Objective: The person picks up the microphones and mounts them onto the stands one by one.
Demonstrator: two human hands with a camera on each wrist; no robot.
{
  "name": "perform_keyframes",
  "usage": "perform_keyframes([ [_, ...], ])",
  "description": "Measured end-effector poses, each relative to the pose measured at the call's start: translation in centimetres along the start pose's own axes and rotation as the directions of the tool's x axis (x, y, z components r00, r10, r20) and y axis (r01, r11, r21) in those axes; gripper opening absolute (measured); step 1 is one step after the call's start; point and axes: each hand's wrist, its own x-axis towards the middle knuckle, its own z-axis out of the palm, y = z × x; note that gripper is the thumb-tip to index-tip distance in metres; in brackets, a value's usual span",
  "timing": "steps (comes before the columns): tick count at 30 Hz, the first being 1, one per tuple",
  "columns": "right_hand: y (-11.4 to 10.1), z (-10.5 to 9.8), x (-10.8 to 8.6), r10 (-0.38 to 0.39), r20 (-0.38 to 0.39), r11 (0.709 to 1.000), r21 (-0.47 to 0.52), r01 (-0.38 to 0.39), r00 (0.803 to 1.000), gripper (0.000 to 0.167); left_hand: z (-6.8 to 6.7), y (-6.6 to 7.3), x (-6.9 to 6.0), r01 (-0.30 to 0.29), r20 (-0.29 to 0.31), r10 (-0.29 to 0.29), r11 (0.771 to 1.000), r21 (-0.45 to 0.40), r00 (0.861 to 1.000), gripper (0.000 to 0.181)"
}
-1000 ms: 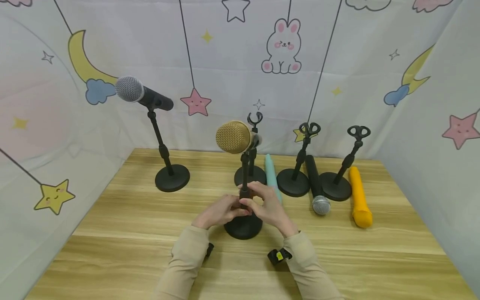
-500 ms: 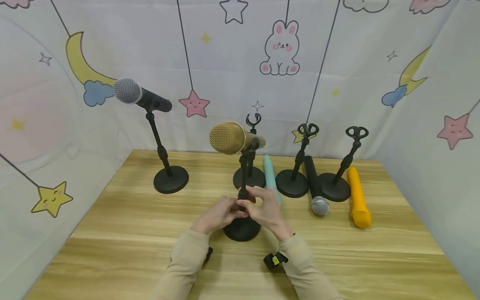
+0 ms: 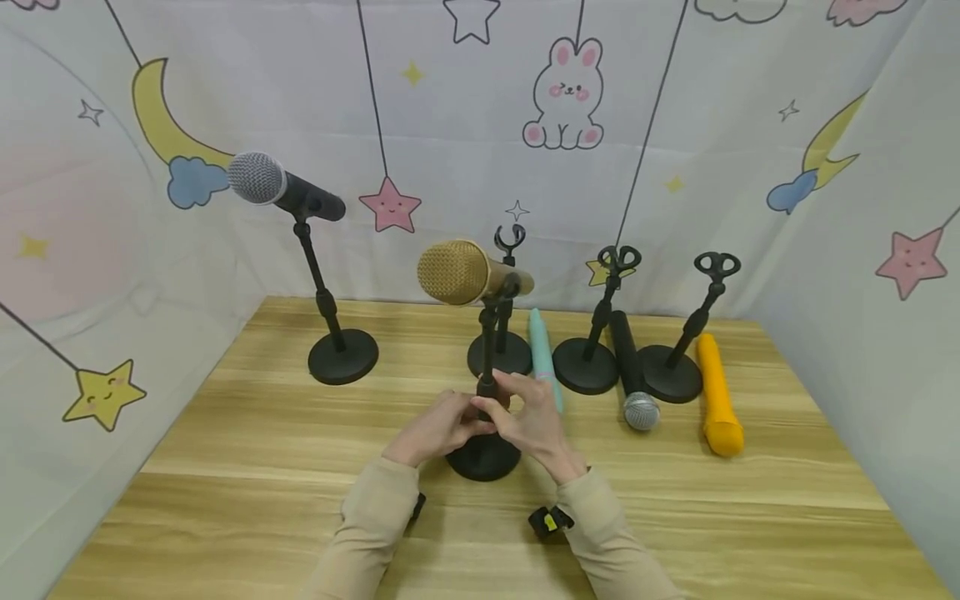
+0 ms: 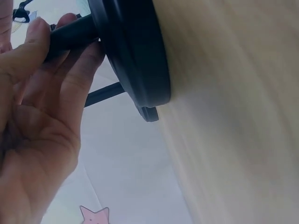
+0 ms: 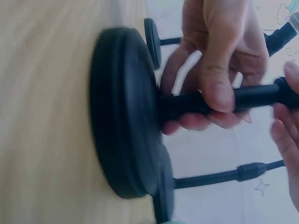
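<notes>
A gold microphone (image 3: 453, 273) sits in the clip of a black desk stand (image 3: 488, 342), its mesh head pointing left and toward me. My left hand (image 3: 438, 429) grips the lower pole just above the round base (image 3: 483, 460); the left wrist view shows thumb and fingers around it. Slightly higher, my right hand (image 3: 532, 421) pinches the collar of the same pole with thumb and fingers. Only fingertips of that hand (image 5: 290, 135) appear at the edge of the right wrist view. The base stands flat on the wooden table.
Back left, a stand (image 3: 342, 358) carries a silver-headed microphone (image 3: 258, 178). Three stands without microphones (image 3: 501, 354) (image 3: 586, 367) (image 3: 671, 375) line the back right. Near them lie a mint microphone (image 3: 542, 346), a black one (image 3: 628, 354) and an orange one (image 3: 717, 387). A patterned cloth (image 3: 465, 125) hangs behind.
The gold microphone has turned sideways, its head shifting left and more of its handle showing on the right. My right hand has dropped slightly; my left hand keeps its hold.
</notes>
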Motion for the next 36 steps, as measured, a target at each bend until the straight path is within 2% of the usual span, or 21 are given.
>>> perform_keyframes([
  [3,-0.3,-0.4,0.2,0.03,0.021,0.999,-0.046,-0.029,0.999,0.025,0.0,0.3,0.0,0.016,0.006,-0.016,1.0,0.004,1.0,0.02],
  [6,-0.4,-0.6,0.3,0.023,0.013,0.996,-0.086,-0.022,1.0,0.029,0.0,0.6,-0.1,0.034,0.014,-0.034,0.999,0.013,0.999,0.019],
  [20,-0.5,-0.6,0.3,-0.005,0.077,0.998,-0.069,0.011,0.997,0.021,0.0,0.5,0.1,0.043,0.046,-0.042,0.999,-0.001,0.998,0.016],
  [27,-0.2,-0.8,0.4,-0.008,0.103,0.999,-0.03,0.011,0.995,0.021,0.0,0.6,0.2,0.042,0.054,-0.041,0.999,-0.011,0.998,0.016],
  [33,0.4,-1.5,0.5,0.028,0.196,0.998,0.049,-0.038,0.98,0.031,0.1,0.4,0.4,0.011,0.045,-0.011,1.0,0.0,0.999,0.008],
  [36,0.6,-1.6,0.4,0.055,0.223,0.995,0.064,-0.071,0.973,0.03,0.1,0.4,0.3,0.019,0.038,-0.019,1.0,-0.006,0.999,0.009],
])
